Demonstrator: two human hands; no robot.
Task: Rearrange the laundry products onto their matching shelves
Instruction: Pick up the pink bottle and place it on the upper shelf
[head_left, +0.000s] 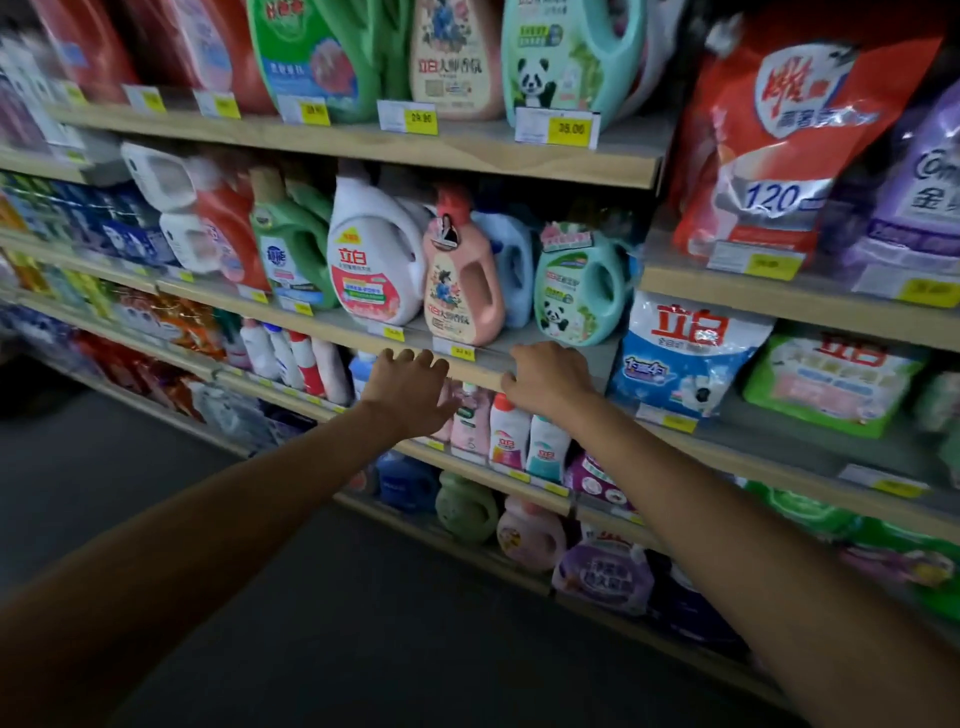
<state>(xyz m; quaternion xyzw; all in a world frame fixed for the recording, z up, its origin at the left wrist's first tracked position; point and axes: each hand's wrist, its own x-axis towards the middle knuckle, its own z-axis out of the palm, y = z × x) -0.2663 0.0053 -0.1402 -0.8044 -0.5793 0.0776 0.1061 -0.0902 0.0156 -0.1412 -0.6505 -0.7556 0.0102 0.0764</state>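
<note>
Both my arms reach toward a wooden shelf (483, 371) of detergent jugs. My left hand (410, 387) hovers at the shelf's front edge with fingers spread, holding nothing. My right hand (548, 376) rests on the same edge, fingers curled over it, holding no product. Just behind the hands stand a pink jug (462, 283), a white jug with a red label (376, 260) and a mint panda jug (579, 286). A green jug (291, 244) stands further left. Small bottles (509, 434) line the shelf below my hands.
The top shelf (363, 143) carries larger jugs with yellow price tags. To the right, a second unit holds a red powder bag (779, 135), a blue and white bag (685, 353) and a green bag (826, 384). Lower shelves hold more jugs. The dark floor (156, 467) lies at left.
</note>
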